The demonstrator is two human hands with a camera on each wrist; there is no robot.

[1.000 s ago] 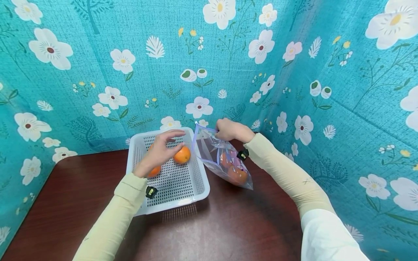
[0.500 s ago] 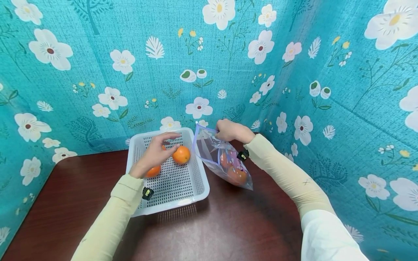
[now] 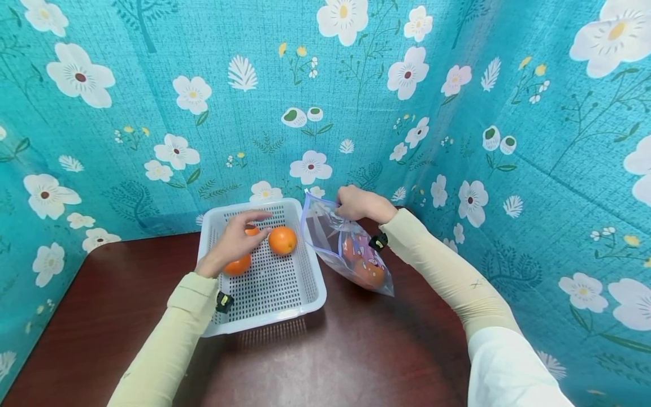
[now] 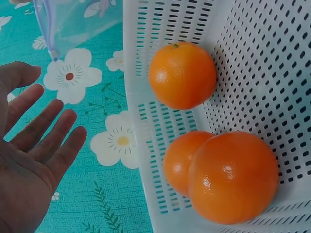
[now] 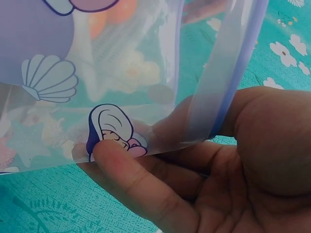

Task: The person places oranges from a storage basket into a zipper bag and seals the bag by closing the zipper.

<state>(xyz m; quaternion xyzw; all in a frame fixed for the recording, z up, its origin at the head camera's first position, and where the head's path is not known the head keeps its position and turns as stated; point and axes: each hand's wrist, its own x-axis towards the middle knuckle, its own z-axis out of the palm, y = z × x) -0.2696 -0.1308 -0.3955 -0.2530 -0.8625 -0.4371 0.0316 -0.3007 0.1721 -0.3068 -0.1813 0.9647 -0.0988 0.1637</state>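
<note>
Left grip (image 3: 235, 238) now farther left over basket (image 3: 274, 285), wide; right grip (image 3: 359, 203) around bag (image 3: 352, 247) with shell print (image 5: 51, 80)

Over the front right part of the basket (image 3: 290, 314) a hand can pass freely. Behind and leftward, the left hand (image 3: 235, 240) and three oranges (image 3: 282, 241) make obstacles; rightward, the bag (image 3: 365, 251).

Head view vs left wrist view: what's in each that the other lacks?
Only head: the fruit inside the bag, the dark tabletop, and the forearm sleeves.

Only left wrist: the palm side of the left hand, fingers extended; the head view shows its back.

Both: the left hand, the white basket holding three oranges, the clear bag (just partly in left wrist), and the floral cloth.
</note>
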